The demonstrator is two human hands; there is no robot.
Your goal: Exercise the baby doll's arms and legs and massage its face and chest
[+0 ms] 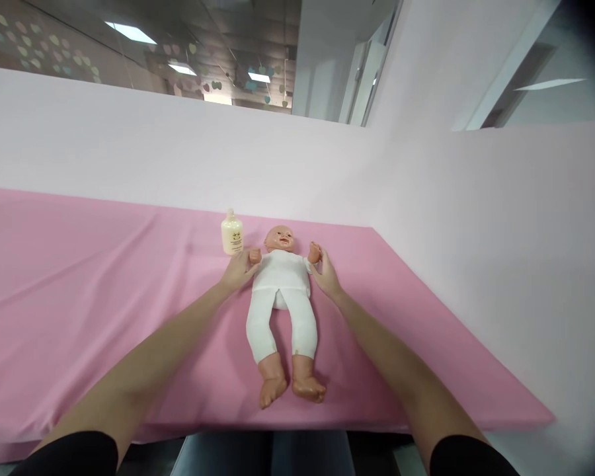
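A baby doll (281,277) with a white cloth body lies on its back on the pink sheet (104,297), head away from me and feet towards me. On the doll's left-hand side in the picture, my left hand (238,270) is closed around its arm near the small hand. My right hand (327,272) grips the other arm, thumb in front and fingers behind the doll's raised hand. Just beyond my left hand stands an upright bottle (232,233) of pale yellow liquid with dark print on its front.
A white wall (178,158) runs along the back, and another wall (525,238) borders the right side. Above the back wall is a large window (203,59) showing ceiling lights. My legs (262,453) are at the table's front edge.
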